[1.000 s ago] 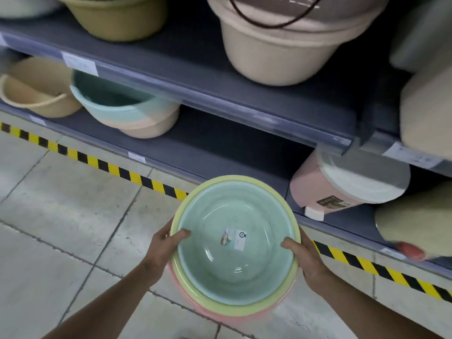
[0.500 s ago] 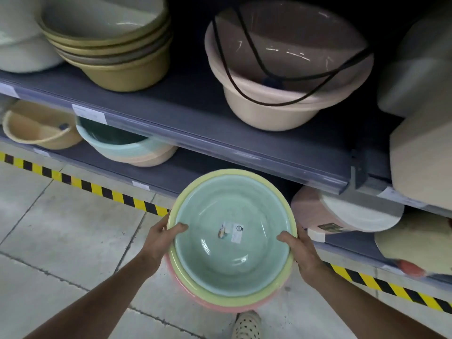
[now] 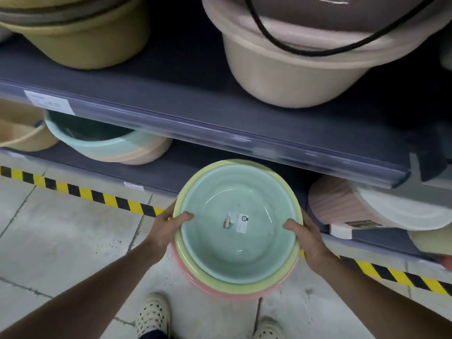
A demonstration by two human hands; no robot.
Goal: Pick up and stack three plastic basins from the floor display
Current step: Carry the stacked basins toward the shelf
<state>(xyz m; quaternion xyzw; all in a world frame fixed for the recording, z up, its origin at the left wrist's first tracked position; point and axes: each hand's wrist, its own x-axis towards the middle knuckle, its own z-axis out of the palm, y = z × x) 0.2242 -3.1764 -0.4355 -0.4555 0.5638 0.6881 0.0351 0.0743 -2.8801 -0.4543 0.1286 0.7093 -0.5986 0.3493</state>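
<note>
Three nested plastic basins hang in the air in front of me, above the tiled floor. The mint green basin sits innermost with a small label on its bottom. It rests inside a yellow-green basin, which sits in a pink basin at the bottom. My left hand grips the stack's left rim, thumb hooked over the edge into the green basin. My right hand grips the right rim the same way.
A grey shelf edge runs just beyond the stack. Olive basins and a beige tub with a black cord stand on it. Below lie a mint and peach basin stack and a pink bin. Yellow-black tape marks the floor.
The view has risen and moved closer to the shelves, and my shoes now show below. Both hands keep the same grip on the stack, which stays level.
</note>
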